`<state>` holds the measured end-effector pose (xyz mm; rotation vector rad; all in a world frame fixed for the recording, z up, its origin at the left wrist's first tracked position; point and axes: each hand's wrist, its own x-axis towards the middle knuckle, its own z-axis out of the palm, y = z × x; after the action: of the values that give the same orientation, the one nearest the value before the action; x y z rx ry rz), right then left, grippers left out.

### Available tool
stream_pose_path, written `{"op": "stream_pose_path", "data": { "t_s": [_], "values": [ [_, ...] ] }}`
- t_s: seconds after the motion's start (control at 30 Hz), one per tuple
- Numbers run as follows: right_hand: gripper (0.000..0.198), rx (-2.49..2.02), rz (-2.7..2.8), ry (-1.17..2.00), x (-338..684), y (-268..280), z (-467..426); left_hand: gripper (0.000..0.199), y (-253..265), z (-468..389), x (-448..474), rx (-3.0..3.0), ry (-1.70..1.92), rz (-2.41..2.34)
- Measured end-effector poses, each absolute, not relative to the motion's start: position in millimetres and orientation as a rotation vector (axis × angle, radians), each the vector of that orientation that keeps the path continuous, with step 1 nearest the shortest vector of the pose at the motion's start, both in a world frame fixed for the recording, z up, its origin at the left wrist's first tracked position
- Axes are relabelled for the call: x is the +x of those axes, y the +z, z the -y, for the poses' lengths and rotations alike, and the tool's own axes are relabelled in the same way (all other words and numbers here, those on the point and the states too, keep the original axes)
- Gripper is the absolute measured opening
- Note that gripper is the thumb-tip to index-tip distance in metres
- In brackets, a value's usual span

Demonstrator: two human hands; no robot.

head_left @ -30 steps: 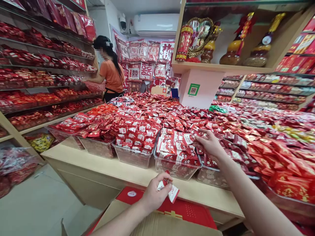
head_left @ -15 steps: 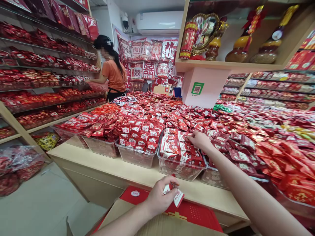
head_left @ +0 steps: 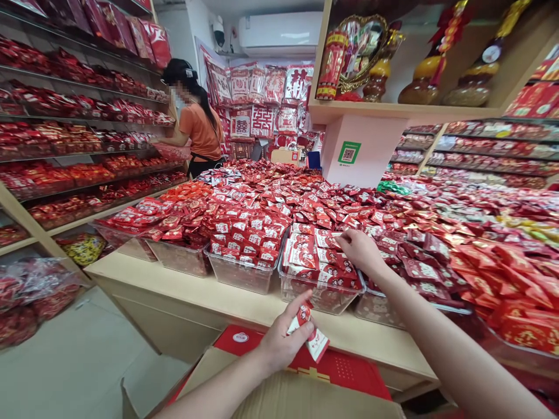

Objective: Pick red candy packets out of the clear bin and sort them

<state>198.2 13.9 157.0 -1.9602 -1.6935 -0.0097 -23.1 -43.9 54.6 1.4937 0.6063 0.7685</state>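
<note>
My left hand [head_left: 286, 337] is closed around a small red-and-white candy packet [head_left: 318, 344], its thumb across the wrapper and the lower end sticking out. It is low, in front of the counter edge. My right hand [head_left: 358, 249] reaches over a clear plastic bin [head_left: 321, 295] filled with rows of matching packets [head_left: 301, 256]. Its fingertips are pinched together at the edge of a packet [head_left: 327, 239] in the back right of that bin. Part of the grip is hidden behind the fingers.
More clear bins [head_left: 239, 273] of red packets line the wooden counter [head_left: 183, 285]. Below stands an open cardboard box [head_left: 279, 401] beside a red box [head_left: 349, 372]. A person in an orange top [head_left: 203, 131] stands by the left shelves [head_left: 87, 154]. A cabinet [head_left: 406, 113] overhangs the counter.
My left hand has opened its index finger outward and turned, so more of its packet shows. My right hand stays at the same packets, barely moved. The view has shifted slightly.
</note>
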Motion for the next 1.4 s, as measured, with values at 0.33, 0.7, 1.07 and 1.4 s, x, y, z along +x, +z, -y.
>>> {"op": "stream_pose_path", "data": {
  "t_s": [0.33,0.7,1.07,1.4],
  "values": [
    [0.017,-1.378,1.578,0.985,128.1,95.5,89.7,0.08,66.1,49.2,-22.8,1.308,0.625,-0.461],
    [0.029,-1.231,0.96,1.213,134.6,71.8,91.0,0.034,56.9,41.7,-13.3,1.118,0.683,-0.565],
    [0.022,-1.269,1.174,0.906,131.4,69.3,91.9,0.041,58.9,39.1,-12.2,1.103,0.767,-0.669],
    [0.034,-1.172,1.726,0.525,130.1,73.8,99.8,0.037,63.6,45.9,-17.1,0.824,0.51,-0.613]
  ]
}}
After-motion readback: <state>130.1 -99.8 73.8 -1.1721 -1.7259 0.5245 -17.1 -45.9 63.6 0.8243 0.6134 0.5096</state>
